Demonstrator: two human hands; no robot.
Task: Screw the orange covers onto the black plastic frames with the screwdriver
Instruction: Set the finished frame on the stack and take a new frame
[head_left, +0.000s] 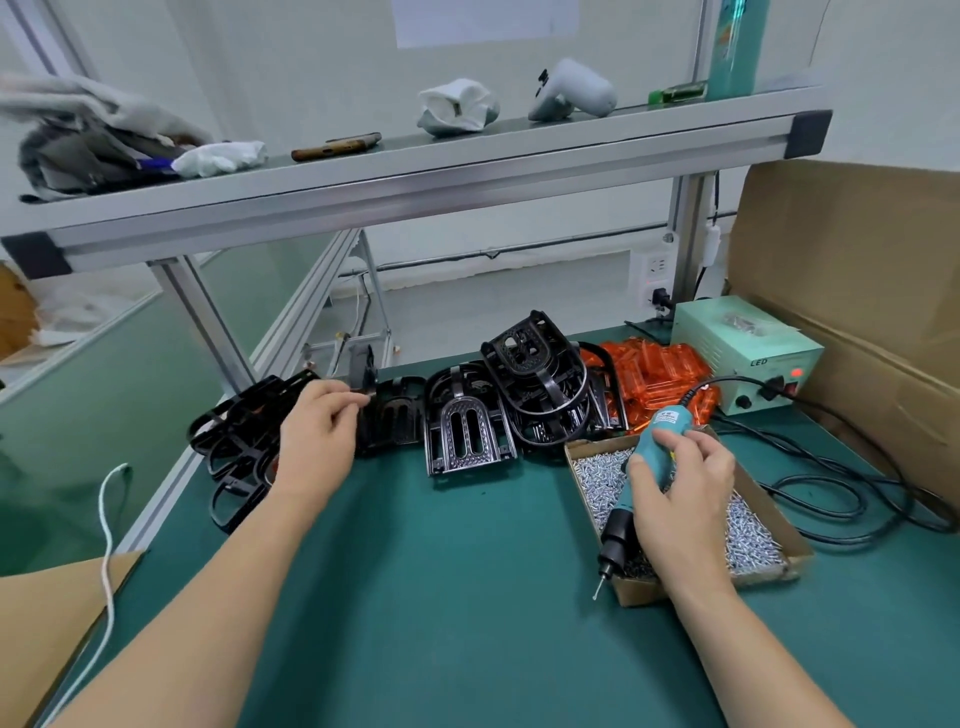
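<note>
My right hand (680, 493) grips a teal electric screwdriver (641, 475), tip pointing down at the near corner of a cardboard box of silver screws (753, 540); a screw hangs on its bit. My left hand (319, 431) reaches over a row of black plastic frames (467, 431), its fingers curled on the upper edge of a black frame (389, 415) in the row. More black frames (540, 384) are stacked higher in the middle. A heap of orange covers (660, 374) lies behind the screw box, to the right of the frames.
A pale green power supply (748, 353) with its black cables (841, 499) stands at the right, beside a large cardboard sheet (857, 270). An aluminium shelf (415, 176) crosses overhead. Loose black frames (234, 441) lie at the left table edge. Green mat (441, 597) lies between my arms.
</note>
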